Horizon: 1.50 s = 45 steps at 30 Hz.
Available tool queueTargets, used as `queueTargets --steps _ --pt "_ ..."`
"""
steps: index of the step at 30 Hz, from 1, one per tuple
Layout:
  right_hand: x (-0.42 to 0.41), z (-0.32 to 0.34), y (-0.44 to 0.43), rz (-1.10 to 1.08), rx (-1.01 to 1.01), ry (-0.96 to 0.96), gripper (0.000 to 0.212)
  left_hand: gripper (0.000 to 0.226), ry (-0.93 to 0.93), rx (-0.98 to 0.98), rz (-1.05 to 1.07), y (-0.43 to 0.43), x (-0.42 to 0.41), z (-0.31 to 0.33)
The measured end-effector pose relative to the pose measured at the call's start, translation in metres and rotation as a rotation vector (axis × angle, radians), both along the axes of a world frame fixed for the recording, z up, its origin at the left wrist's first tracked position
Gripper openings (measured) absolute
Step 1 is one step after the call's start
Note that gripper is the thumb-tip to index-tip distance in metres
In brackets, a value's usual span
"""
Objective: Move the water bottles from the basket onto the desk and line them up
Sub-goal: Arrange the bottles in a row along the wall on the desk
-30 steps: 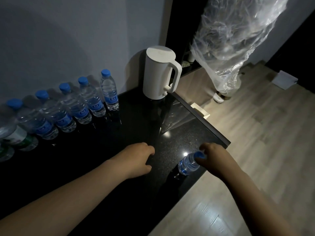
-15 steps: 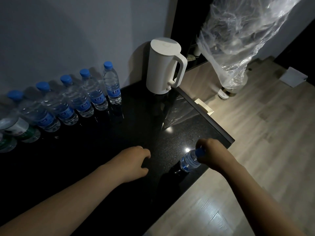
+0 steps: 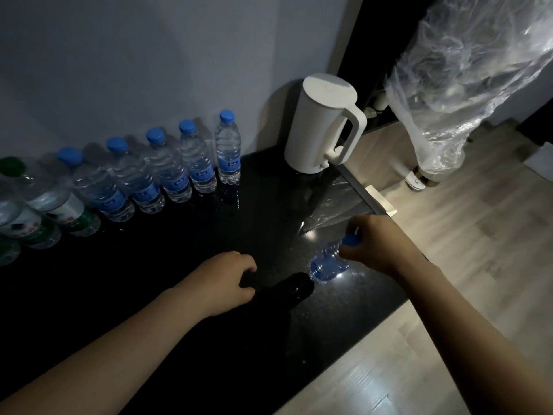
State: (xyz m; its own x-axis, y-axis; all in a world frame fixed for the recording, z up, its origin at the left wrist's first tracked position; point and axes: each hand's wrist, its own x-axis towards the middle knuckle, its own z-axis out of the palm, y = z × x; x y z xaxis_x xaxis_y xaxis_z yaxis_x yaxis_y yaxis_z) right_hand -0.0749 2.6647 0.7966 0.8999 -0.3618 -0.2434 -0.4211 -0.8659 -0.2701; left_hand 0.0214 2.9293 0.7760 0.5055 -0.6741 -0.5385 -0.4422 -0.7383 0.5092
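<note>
Clear ribbed plastic, blue cap uppermost: a water bottle [image 3: 327, 263] stands near upright, its long axis leaning slightly right, near the right edge of a glossy black speckled desk [image 3: 269, 223], the right hand [image 3: 380, 244] pinching its cap [image 3: 351, 240]; the left hand [image 3: 221, 283] lies loosely curled nearby, holding nothing

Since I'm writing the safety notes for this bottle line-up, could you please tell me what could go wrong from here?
1. The right hand grips the bottle only at its cap, close to the desk edge; it might slip and drop to the floor.
2. The gap between the row's end bottle and the kettle looks tight; placing it there could knock either.
</note>
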Motion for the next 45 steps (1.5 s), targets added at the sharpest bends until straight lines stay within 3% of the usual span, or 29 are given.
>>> queueTargets --steps 12,27,45 --pt "0.135 0.013 -0.006 0.181 -0.043 -0.108 0.033 0.041 -0.031 -0.055 0.203 0.021 0.053 -0.007" --pt "0.313 -0.023 -0.012 0.396 -0.172 0.032 0.037 0.04 -0.032 -0.077 0.359 0.03 0.114 -0.03" --pt "0.372 -0.038 0.001 0.493 -0.209 0.017 0.035 0.035 -0.017 -0.109 0.455 0.033 0.137 -0.051"
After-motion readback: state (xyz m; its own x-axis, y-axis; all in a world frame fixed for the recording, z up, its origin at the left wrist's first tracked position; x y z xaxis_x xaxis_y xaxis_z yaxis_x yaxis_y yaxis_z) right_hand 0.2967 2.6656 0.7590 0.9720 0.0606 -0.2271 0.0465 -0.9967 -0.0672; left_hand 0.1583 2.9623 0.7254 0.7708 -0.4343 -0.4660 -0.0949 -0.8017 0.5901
